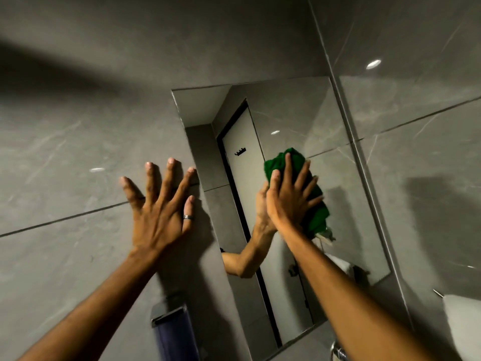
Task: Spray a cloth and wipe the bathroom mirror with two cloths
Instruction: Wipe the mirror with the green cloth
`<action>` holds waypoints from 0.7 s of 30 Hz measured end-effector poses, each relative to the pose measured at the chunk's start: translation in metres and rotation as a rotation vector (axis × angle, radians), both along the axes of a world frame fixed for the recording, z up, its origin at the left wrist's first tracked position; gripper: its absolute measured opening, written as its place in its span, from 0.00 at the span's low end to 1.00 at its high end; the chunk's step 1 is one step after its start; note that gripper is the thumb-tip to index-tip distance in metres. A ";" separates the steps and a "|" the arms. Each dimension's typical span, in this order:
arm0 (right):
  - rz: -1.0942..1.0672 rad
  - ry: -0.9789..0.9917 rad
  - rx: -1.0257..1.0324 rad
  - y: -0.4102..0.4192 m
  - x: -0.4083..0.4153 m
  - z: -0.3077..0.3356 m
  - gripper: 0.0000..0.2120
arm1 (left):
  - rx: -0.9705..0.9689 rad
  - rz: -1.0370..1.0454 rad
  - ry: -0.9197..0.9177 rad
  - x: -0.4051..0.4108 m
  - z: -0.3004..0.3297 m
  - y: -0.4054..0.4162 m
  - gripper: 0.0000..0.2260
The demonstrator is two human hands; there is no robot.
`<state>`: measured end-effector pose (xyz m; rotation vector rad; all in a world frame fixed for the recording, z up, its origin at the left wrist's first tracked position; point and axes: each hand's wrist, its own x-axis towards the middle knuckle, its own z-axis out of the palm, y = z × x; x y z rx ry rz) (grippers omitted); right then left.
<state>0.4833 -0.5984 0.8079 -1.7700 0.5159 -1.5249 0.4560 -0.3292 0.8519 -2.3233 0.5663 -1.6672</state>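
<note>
Right hand point(289, 196) pressed a bunched green cloth point(316, 204) flat against the mirror point(299, 115), palm and splayed fingers pinning it rather than closing round it; grip was a flat press on the cloth, not a clench. The cloth sat at about the mirror's centre, slightly toward 9 o'clock, with a pale tag or frayed end hanging at its 5 o'clock edge. Left hand point(161, 204) was spread empty on the grey wall tile point(65, 152), at 9 o'clock from the mirror's edge, bracing, holding nothing. Ring point(188, 217) on one finger. Only one cloth was visible; a second cloth was not in view.

Risks, judged: cloth was only pinned by pressure, so a lighter push or fast stroke could let it slide out and drop. Bunched wad meant uneven contact, likely streaks. Bare fingertips overhanging the cloth's edge could smear the glass. Left palm on glossy tile might slip if weight shifted onto it. A dark dispenser point(173, 332) sat below, at 6 o'clock from the left hand.
</note>
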 end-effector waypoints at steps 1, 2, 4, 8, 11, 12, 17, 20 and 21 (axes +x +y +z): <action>0.006 0.001 -0.029 0.016 -0.002 0.005 0.27 | -0.010 0.000 0.007 0.000 0.001 -0.001 0.32; 0.008 0.002 -0.060 0.032 -0.003 0.008 0.27 | -0.034 -0.006 0.016 0.000 0.002 -0.001 0.32; -0.006 -0.009 -0.141 0.062 -0.004 0.014 0.28 | -0.099 -0.033 0.020 -0.001 0.009 -0.002 0.32; 0.005 -0.051 -0.299 0.112 -0.004 0.015 0.27 | -0.117 -0.051 0.004 -0.001 0.031 -0.007 0.31; -0.001 -0.061 -0.378 0.126 -0.003 0.010 0.27 | -0.116 -0.050 -0.008 -0.003 0.039 -0.010 0.30; -0.004 -0.065 -0.402 0.125 -0.003 0.008 0.26 | -0.112 -0.046 -0.012 -0.003 0.040 -0.010 0.30; -0.006 -0.078 -0.388 0.077 0.006 0.034 0.26 | -0.111 -0.062 -0.031 -0.002 0.062 -0.007 0.31; 0.006 -0.048 -0.264 0.012 0.013 0.068 0.26 | -0.115 -0.061 -0.063 0.001 0.079 -0.009 0.31; 0.006 -0.038 -0.216 -0.013 0.015 0.078 0.26 | -0.117 -0.061 -0.073 0.002 0.081 -0.011 0.31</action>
